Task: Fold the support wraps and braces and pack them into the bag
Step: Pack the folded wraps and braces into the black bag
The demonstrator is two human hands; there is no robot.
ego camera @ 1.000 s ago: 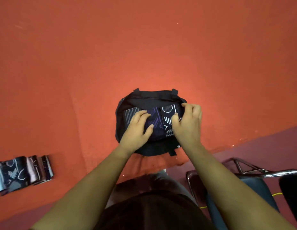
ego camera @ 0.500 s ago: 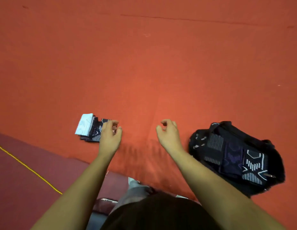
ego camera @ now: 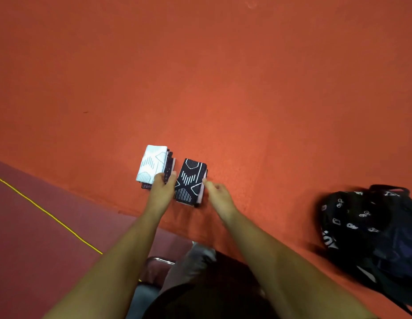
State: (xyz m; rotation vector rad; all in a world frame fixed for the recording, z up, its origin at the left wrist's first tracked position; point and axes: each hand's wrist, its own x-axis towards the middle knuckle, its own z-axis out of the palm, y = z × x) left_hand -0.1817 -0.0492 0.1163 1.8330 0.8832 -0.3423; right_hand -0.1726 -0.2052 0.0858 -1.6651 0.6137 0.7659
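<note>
Sprawling orange surface (ego camera: 200,77), wraps (ego camera: 190,178), maroon floor (ego camera: 39,226)

Two folded lots and a bag near the front edge of the orange surface (ego camera: 223,88).

Black wrap (ego camera: 190,181): folded flat into an oblong, white line pattern facing up, pink layer showing along its right side. The right hand (ego camera: 217,194) touches that side with a fingertip. Just left of it, slightly apart, is a stack (ego camera: 152,164): a pale wrap with faint line markings on top and dark folded layers under it. The left hand (ego camera: 162,192) pinches its near right corner. Bag (ego camera: 366,226): black with small white prints, slumped and blurred, well to the right by the same front edge.
</note>
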